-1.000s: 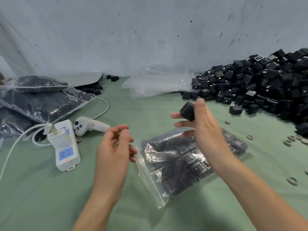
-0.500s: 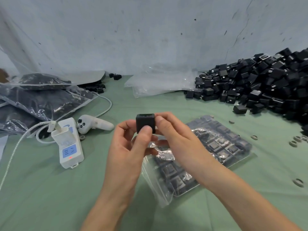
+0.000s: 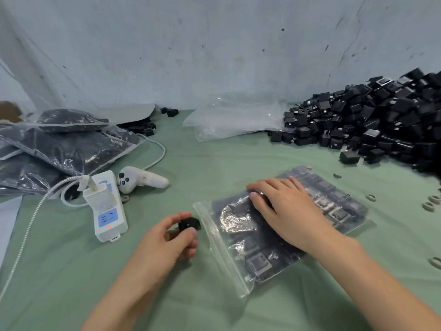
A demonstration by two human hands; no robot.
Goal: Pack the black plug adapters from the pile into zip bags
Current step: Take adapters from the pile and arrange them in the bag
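A clear zip bag (image 3: pixel 241 263) holding several black plug adapters lies flat on the green cloth, its open mouth toward the left. My left hand (image 3: pixel 164 244) pinches one black plug adapter (image 3: pixel 189 224) just left of the bag's mouth. My right hand (image 3: pixel 284 209) lies flat on top of the bag with fingers spread, pressing it down. A big pile of black plug adapters (image 3: pixel 381 123) sits at the back right.
Filled zip bags (image 3: pixel 59 146) are stacked at the left. A white power strip (image 3: pixel 106 209) with a cable and a white controller (image 3: pixel 140 180) lie left of centre. Empty clear bags (image 3: pixel 233 120) rest by the wall. Small rings (image 3: pixel 428 206) are scattered at the right.
Both hands held the adapter together above the bag. Now my left hand alone holds it, lower by the bag's mouth, and my right hand has dropped flat onto the bag.
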